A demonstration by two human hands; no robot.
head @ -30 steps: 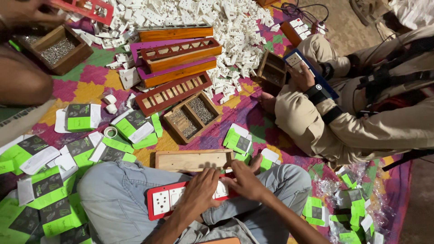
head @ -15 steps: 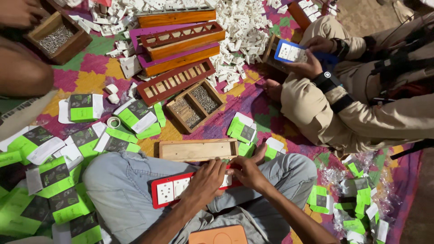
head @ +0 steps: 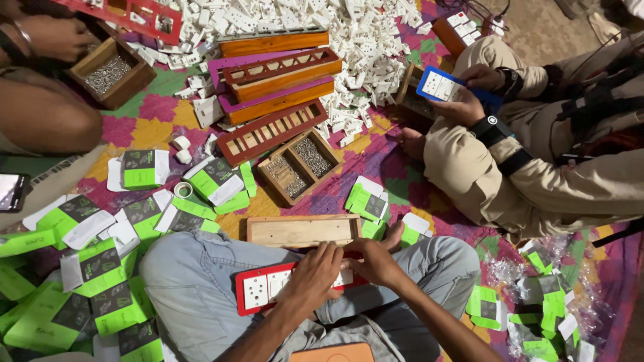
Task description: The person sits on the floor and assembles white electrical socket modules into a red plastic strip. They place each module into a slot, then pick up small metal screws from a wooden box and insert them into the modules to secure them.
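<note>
Item — long red rectangular switchboard frame with white socket inserts [head: 268,293]: laid across the lap of the person in pale blue jeans [head: 194,275], long axis running left to right, slightly tilted up toward the right. The left end is exposed; the right end is hidden beneath both hands.

Left hand [head: 315,273]: laid palm-down on the middle of the frame, fingers bent and pressed onto a white insert — closed on nothing, merely pressing. It is the nearer one to the exposed left stretch, which is found directly to its left.

Right hand [head: 377,260]: set at the frame's right end, fingers curled over the far edge, touching the left hand; whether an insert is pinched cannot be told.

Adjacent: plain wooden rectangular box [head: 303,230], lying just beyond the frame on the patterned floor mat [head: 154,127], parallel to it; green and white cardboard packets [head: 100,268] are scattered to the left.
</note>
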